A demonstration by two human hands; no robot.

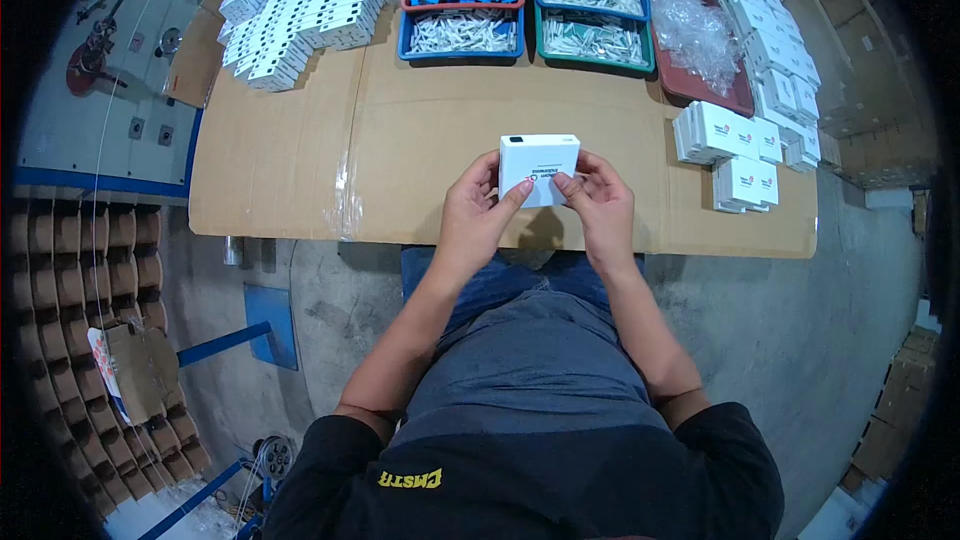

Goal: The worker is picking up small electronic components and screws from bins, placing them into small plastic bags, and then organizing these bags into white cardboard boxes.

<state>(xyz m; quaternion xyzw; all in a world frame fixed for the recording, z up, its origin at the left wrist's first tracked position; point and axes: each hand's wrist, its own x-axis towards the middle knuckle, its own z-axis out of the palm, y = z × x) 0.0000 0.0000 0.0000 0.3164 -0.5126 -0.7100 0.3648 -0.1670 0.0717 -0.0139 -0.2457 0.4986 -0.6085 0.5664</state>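
Note:
Between my two hands I hold a small flat white box [540, 155] with dark print on its face and a dark slot at its far edge. My left hand [478, 205] grips its left side, thumb pressed on the face. On the right side, my right hand [603, 208] grips it the same way. The fingers behind the box are hidden. It is held above the near part of a cardboard-covered table [430, 145], close to the front edge.
Far left stand rows of white boxes [310, 15]. At the back are a tray of blue pieces [465, 6] and trays of white pieces [590, 53]. A red tray of clear plastic bags [740, 100] sits right, beside stacked white boxes [745, 180]. A divided cardboard rack [60, 285] is lower left.

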